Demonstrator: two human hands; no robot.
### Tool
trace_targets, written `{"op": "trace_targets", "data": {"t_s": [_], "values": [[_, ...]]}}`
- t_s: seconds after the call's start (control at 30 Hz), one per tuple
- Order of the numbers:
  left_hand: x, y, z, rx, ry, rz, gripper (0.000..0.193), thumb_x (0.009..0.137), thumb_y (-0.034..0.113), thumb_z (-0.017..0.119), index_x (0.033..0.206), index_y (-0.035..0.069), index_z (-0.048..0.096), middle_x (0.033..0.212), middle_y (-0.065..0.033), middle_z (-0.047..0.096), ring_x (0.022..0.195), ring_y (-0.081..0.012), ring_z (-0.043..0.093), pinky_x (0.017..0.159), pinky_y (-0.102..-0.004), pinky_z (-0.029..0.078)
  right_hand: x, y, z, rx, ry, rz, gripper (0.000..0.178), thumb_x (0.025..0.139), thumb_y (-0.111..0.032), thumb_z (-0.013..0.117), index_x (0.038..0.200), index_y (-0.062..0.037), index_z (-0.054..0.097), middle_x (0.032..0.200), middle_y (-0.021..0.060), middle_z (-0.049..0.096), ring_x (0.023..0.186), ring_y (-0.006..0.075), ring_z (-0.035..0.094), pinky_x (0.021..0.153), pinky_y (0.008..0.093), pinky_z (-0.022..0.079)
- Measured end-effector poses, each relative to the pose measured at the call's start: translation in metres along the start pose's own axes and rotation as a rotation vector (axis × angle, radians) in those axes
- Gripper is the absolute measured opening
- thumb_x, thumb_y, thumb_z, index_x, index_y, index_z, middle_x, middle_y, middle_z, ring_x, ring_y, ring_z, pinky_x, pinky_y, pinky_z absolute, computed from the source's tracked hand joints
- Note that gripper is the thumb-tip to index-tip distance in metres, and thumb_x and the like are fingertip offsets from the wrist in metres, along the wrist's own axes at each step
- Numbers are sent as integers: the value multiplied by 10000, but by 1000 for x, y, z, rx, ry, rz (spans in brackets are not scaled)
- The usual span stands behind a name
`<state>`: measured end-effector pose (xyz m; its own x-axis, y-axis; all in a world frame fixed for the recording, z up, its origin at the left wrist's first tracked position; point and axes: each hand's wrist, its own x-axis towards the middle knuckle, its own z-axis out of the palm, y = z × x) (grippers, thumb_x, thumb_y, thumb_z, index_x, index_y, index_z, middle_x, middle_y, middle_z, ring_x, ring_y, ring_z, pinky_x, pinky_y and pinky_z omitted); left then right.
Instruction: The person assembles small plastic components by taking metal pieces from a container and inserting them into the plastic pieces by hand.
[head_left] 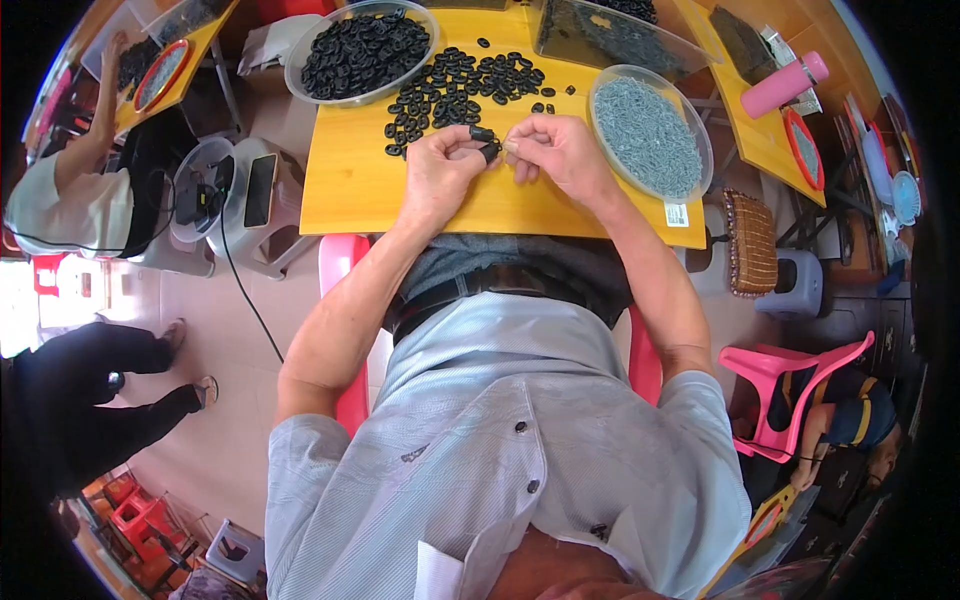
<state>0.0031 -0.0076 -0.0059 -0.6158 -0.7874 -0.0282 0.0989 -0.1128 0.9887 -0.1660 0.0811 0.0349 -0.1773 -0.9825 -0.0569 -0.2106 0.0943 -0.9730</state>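
Over the front part of the yellow table (350, 195), my left hand (438, 178) is closed, with a small black plastic piece (490, 151) at its fingertips. Black also covers the tip of a finger there; whether that is a finger cover or part of the piece I cannot tell. My right hand (562, 158) pinches thumb to forefinger right beside it, and what sits in that pinch is too small to make out. Beyond my hands lie many loose black oval pieces (440, 100). A clear round tub (703, 150) of small grey metal pins or screws stands beside my right hand.
A clear tub (432, 55) heaped with black pieces stands at the far left of the table. Behind is a clear box (620, 45). To the right, a pink bottle (785, 85) lies on another table. Other people sit or stand nearby. A phone (260, 190) rests on a stool.
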Motion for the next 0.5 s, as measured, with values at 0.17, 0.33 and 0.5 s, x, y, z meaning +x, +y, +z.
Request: {"op": "trace_targets", "data": {"t_s": [0.17,0.33,0.5], "values": [[-1,0,1,-62,0,-39,155,809,-10,643,949,-71,673,854,-73,721,762,-68,654,699,-196,503,1,2,0,25,35,-33,84,887,-28,660,946,32,659,770,49,679,654,103,653,602,226,514],[1,-3,0,-31,-3,-16,155,809,-9,648,950,-69,674,863,-75,722,770,-71,655,708,-198,507,-2,-2,5,-156,89,-103,118,871,-64,676,929,39,685,773,72,710,645,116,678,591,250,537],[0,-1,1,-58,-17,5,160,815,-1,644,955,-74,673,857,-81,722,765,-72,655,710,-207,510,-5,-10,7,-296,124,-160,124,871,-74,665,904,43,688,725,84,705,618,123,682,569,257,531]]}}
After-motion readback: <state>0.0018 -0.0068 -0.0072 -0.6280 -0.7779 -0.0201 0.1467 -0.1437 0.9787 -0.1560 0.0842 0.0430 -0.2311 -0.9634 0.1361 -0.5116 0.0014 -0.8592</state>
